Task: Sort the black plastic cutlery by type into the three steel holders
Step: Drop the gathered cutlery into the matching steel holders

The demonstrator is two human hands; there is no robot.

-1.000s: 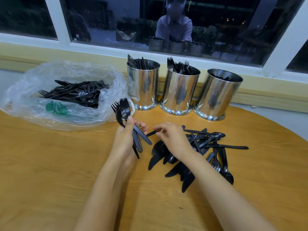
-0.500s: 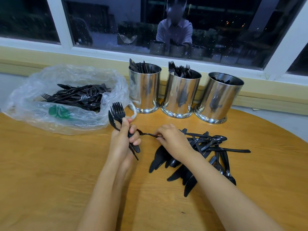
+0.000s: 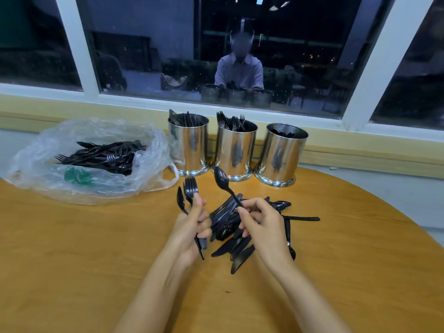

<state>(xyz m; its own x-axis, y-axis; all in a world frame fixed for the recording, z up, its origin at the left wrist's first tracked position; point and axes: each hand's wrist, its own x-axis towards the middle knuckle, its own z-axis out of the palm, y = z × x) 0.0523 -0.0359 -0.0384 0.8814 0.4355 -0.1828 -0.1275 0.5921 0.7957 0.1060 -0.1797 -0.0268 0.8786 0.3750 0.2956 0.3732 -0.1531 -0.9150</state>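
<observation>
View toward the window (image 3: 149,44) at night. The dark panes are divided by white frame bars (image 3: 374,61), which appear slanted, and sit above a pale yellow ledge (image 3: 360,150) running the full width. The glass reflects a person in a light shirt (image 3: 239,70), dim furniture shapes and bright lamps (image 3: 259,1) near the top edge; a few small orange lights (image 3: 310,55) show to the right. Foreground: a wood-grain counter (image 3: 72,260) with a curved right edge. Beyond that edge lies a pale grey surface (image 3: 396,195). The light on the counter is cool and even.
</observation>
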